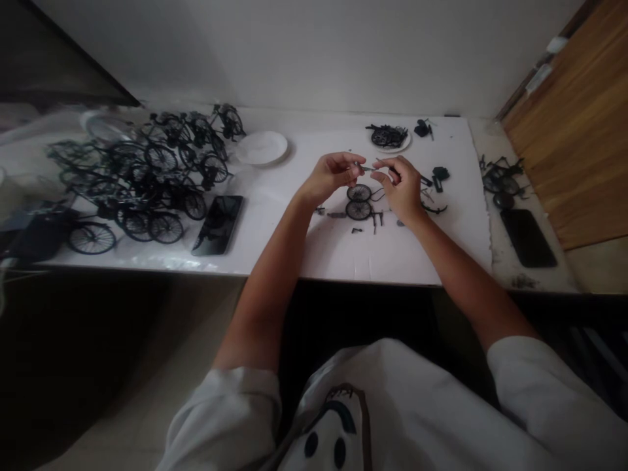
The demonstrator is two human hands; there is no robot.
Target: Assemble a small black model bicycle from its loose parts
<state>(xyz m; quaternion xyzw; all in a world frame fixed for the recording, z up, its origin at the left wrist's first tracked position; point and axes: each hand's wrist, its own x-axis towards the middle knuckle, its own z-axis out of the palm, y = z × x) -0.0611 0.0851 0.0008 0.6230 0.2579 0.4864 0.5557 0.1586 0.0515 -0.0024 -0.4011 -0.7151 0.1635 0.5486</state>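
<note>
Small slim part [366,168] pinched in both left hand [332,176] and right hand [404,188], over white tabletop [275,229] near 2 spoked wheels [358,210]

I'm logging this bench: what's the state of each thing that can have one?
Left hand, pinching a small part
Right hand, curled, hold unclear
Miniature bicycles, crowded together
Left phone, flat, unlit
Right phone, flat, unlit
Two wheels, lying flat
Right plate, holding dark parts
</note>
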